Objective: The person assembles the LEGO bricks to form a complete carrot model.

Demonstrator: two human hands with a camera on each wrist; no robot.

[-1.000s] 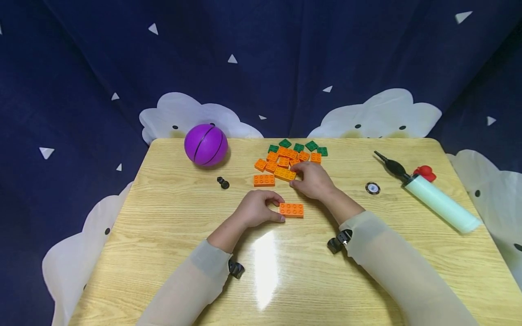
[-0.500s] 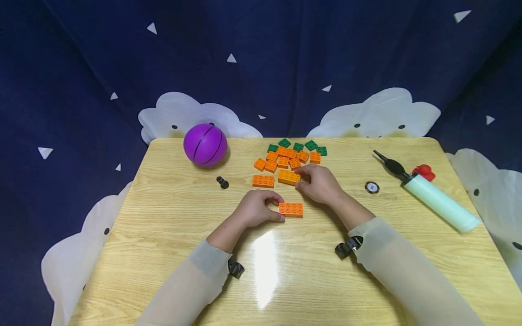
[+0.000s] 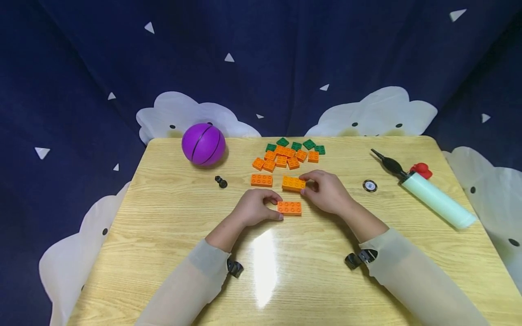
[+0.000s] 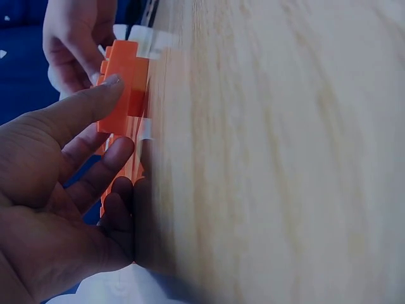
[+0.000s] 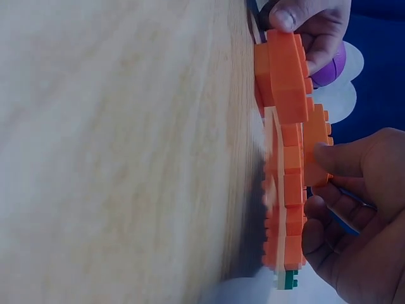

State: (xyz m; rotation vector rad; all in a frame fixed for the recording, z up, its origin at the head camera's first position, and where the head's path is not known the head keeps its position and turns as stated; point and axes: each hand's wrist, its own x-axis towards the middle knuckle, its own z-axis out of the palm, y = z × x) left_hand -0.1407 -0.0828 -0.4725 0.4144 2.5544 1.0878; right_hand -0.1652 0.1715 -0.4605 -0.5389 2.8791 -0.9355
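My left hand (image 3: pixel 254 207) pinches the left end of a long orange brick (image 3: pixel 289 208), which has two rows of studs. In the left wrist view, the thumb lies against this brick (image 4: pixel 120 95). Just behind it, my right hand (image 3: pixel 327 191) pinches the right end of a yellow-orange brick (image 3: pixel 293 183) of similar length. Seen from the right wrist, that yellow-orange brick (image 5: pixel 316 145) appears raised off the table, studs up. The two held bricks are close but apart. Another long orange brick (image 3: pixel 261 180) lies to the left of the yellow-orange one.
Behind the hands lie several small orange bricks (image 3: pixel 281 161) and several green bricks (image 3: pixel 308 144). A purple ball (image 3: pixel 203 144) and a small black piece (image 3: pixel 220 182) are at left. Rightward are a poker chip (image 3: pixel 369 185), a hand pump (image 3: pixel 436 199) and a red object (image 3: pixel 422 170).
My right hand has drawn the yellow-orange brick away from the pile, toward me and slightly right. The left hand has kept its grip on the orange brick, nearly still.
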